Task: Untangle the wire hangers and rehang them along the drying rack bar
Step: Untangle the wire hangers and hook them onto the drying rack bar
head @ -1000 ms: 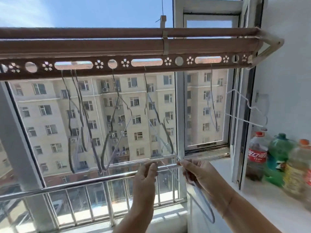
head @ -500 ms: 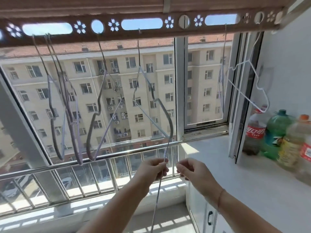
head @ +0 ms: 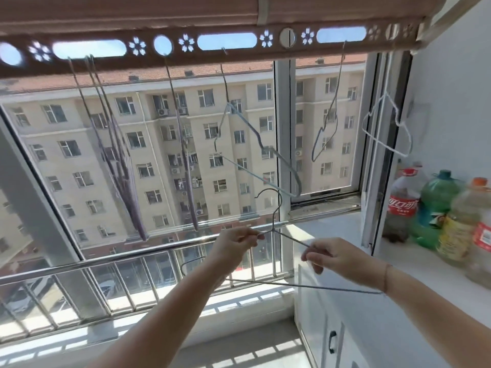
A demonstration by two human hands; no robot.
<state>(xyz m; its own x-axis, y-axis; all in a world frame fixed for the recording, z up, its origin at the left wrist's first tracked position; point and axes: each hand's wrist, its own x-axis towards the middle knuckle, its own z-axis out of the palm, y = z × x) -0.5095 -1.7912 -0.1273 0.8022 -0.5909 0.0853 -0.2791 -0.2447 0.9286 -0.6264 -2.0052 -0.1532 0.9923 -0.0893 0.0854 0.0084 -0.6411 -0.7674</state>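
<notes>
A thin grey wire hanger is held level in front of me, hook up, below the brown drying rack bar. My left hand pinches its shoulder just left of the neck. My right hand pinches the right shoulder. Several wire hangers hang from the bar's holes: a purple bunch at the left, a single purple one, a pale blue one in the middle, another to its right, and a white one by the wall.
A steel balcony railing runs behind my hands, with the window glass beyond. A white counter at the right carries several plastic bottles. White cabinet doors stand below it.
The hanger, which hung down edge-on between my hands, now lies spread out facing me with its hook up. My hands have moved apart along its shoulders. The camera tilted down.
</notes>
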